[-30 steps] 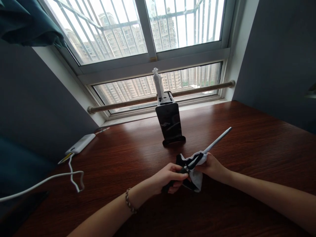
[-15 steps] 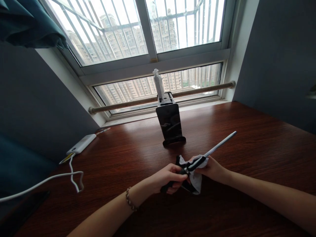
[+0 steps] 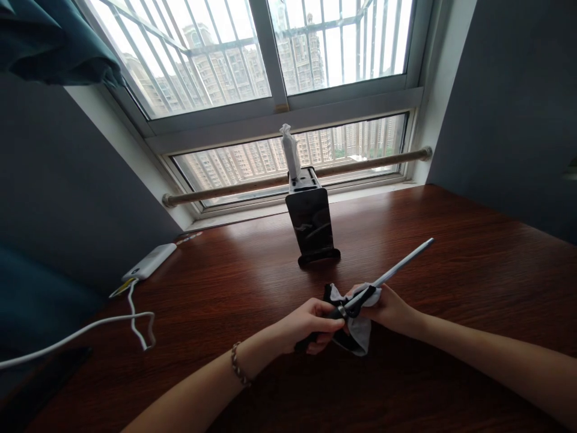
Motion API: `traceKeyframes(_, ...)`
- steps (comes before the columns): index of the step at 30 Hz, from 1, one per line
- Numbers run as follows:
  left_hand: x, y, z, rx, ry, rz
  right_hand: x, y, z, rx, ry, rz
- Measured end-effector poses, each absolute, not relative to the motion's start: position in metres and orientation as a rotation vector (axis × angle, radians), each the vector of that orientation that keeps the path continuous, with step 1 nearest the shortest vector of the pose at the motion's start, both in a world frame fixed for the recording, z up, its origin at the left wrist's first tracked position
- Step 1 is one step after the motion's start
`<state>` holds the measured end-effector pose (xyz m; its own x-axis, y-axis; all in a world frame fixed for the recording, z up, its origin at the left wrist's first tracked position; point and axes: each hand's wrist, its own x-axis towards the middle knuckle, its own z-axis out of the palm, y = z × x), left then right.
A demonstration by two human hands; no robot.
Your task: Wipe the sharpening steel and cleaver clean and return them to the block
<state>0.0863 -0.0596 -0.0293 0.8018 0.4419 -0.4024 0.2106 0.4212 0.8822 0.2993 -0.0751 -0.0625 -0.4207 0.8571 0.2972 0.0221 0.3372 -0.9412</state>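
Note:
My left hand (image 3: pixel 311 328) is closed round the black handle of a sharpening rod (image 3: pixel 396 268), whose thin metal shaft points up and to the right over the table. My right hand (image 3: pixel 388 308) is closed on a white and black cloth (image 3: pixel 356 328) wrapped round the shaft close to the handle. Behind the hands a dark knife block (image 3: pixel 312 225) stands upright, with a white cloth-wrapped item (image 3: pixel 289 151) sticking out of its top.
The dark wooden table (image 3: pixel 451 264) runs up to a barred window (image 3: pixel 270 60) with a wooden rail (image 3: pixel 234 187) along the sill. A white power bank (image 3: pixel 149 262) with a white cable (image 3: pixel 90 328) lies at the left edge. Grey walls stand on both sides.
The rod's tip has shifted slightly to the right and the cloth hand has slid a little along the shaft. Both grips stay closed.

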Motion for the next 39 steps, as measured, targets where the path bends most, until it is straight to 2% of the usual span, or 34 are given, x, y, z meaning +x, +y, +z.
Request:
traceKeyframes(20,0.0859,-0.0598,-0.032,1.145,0.667,0.174,0.3011,-0.0737,-0.0677,-0.799,-1.697,1.298)
traceKeyframes(33,0.0864,-0.0599,-0.0317,1.162,0.661,0.178,0.299,-0.0728,-0.0659,-0.831,-1.736,1.208)
traceKeyframes(39,0.0866,-0.0599,-0.026,1.165,0.652,0.167,0.3028,-0.0717,-0.0677,-0.802,-1.891,1.04)
